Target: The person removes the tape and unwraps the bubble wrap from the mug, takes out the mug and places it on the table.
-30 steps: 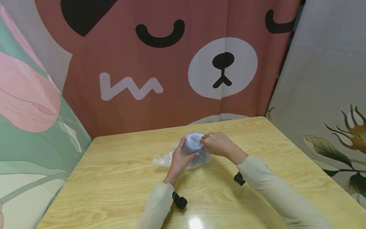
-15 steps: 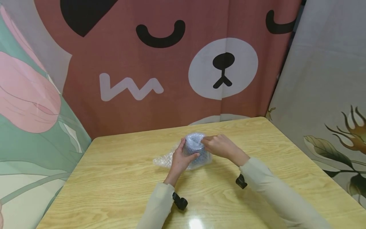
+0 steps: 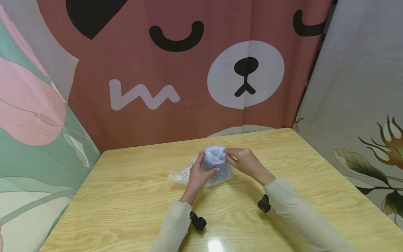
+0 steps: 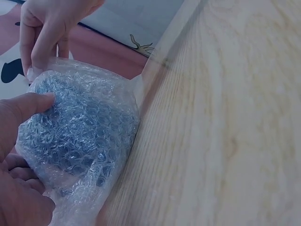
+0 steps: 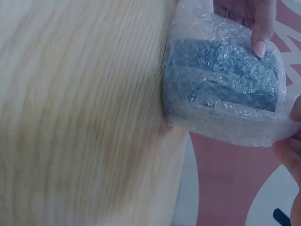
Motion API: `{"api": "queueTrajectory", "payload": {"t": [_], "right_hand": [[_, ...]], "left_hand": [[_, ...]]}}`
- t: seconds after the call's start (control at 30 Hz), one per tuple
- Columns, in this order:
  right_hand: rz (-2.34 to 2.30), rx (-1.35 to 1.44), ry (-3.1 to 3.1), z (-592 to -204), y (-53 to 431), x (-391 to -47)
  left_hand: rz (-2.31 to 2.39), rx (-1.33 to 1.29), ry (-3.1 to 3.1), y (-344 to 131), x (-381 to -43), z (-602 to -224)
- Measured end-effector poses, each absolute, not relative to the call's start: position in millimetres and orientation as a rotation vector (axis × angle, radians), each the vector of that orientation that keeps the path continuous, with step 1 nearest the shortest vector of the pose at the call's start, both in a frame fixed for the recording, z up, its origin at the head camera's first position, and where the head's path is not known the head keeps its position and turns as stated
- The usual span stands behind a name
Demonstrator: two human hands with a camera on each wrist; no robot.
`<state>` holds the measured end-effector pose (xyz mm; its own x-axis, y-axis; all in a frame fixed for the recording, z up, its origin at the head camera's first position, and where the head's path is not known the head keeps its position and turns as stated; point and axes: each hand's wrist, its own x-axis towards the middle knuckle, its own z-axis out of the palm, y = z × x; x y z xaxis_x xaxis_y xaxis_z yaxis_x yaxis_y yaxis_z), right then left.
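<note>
A bluish, roughly cylindrical object stands on the table, wrapped in clear bubble wrap. What it is cannot be told through the layers. My left hand grips its near left side, the thumb lying across the wrapped wall and the fingers around the other side. At the upper right rim, my right hand pinches the edge of the wrap between thumb and fingers. A loose tail of bubble wrap spreads out to the left on the tabletop.
The wooden table has its back edge close behind the wrapped object. A curtain with a bear print hangs behind it, and a patterned cloth hangs on the right. Each sleeve carries a black wrist camera.
My right hand has shifted slightly right along the rim, from reaching at the wrap's opening to pinching its edge. The left hand keeps its hold in the same place.
</note>
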<state>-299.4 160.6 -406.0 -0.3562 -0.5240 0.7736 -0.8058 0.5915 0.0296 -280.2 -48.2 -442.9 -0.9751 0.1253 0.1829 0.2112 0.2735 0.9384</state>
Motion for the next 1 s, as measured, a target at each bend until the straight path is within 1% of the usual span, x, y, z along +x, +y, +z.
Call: {"api": "queueTrajectory", "payload": {"t": [0.27,0.37,0.6,0.73,1.0], "right_hand": [[0.846,0.867,-2.11,-412,163,-296],[0.821,0.884,-2.127,-412,164,-296],[0.565,1.032,-2.147,-400,165,-296],[0.455,1.054,-2.193,-393,166,-294],[0.373,1.098,-2.289,-382,168,-291]], "left_hand": [[-1.833,-0.325,-2.45,-49,-280,-443],[-1.827,-0.345,-2.447,-50,-280,-443],[-1.79,-0.374,-2.472,-59,-278,-434],[-1.622,-0.504,-2.407,-68,-285,-427],[-1.074,-0.908,-2.373,-86,-306,-396]]}}
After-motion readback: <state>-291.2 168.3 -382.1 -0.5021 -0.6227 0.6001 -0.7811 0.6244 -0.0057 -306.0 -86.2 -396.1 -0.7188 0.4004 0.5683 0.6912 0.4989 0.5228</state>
